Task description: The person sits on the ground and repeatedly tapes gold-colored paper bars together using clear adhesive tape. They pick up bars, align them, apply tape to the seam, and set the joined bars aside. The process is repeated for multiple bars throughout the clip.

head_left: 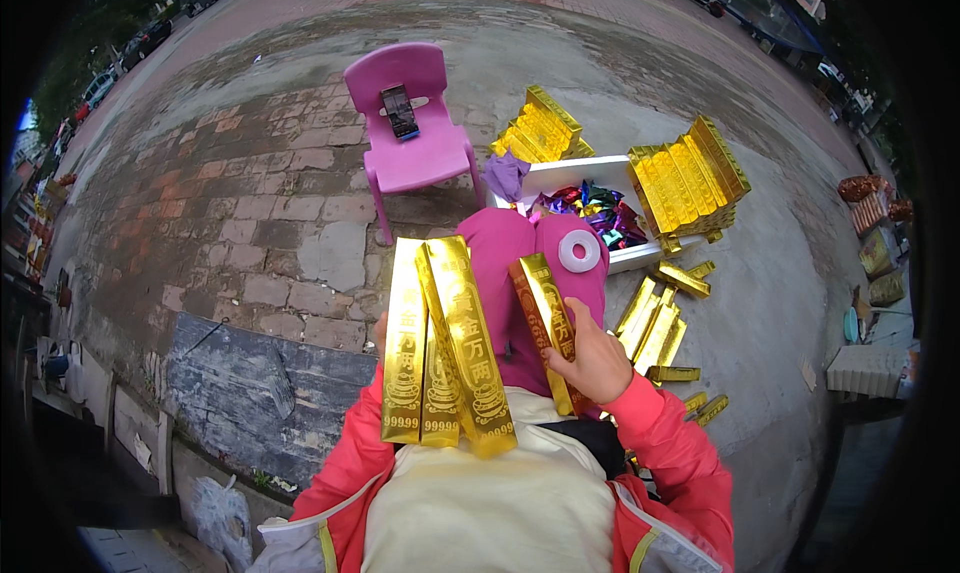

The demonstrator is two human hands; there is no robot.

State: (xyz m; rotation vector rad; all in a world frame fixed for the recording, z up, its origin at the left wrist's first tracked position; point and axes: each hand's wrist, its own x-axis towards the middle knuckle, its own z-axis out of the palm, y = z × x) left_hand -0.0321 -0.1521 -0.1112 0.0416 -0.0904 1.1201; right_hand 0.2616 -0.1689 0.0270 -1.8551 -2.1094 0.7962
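My left hand (381,335) shows only as a sliver at the left edge of several long gold foil paper bars (405,343), gripping them from behind; most of its fingers are hidden. The bars stand side by side, the rightmost one leaning across its neighbour. In my right hand (597,361), with thumb and fingers closed round its side, is a single gold foil paper bar (545,323) with a red-brown side. A gap separates it from the left group. On my pink-clad knee lies a white tape roll (579,251).
A pink chair (420,158) holds a phone (399,112). Beside it, a white box (640,258) contains colourful foil pieces (600,213). Stacked gold foil bars (690,181) rest on its right side, another gold stack (540,131) behind. Loose gold bars (655,323) lie on the ground at right.
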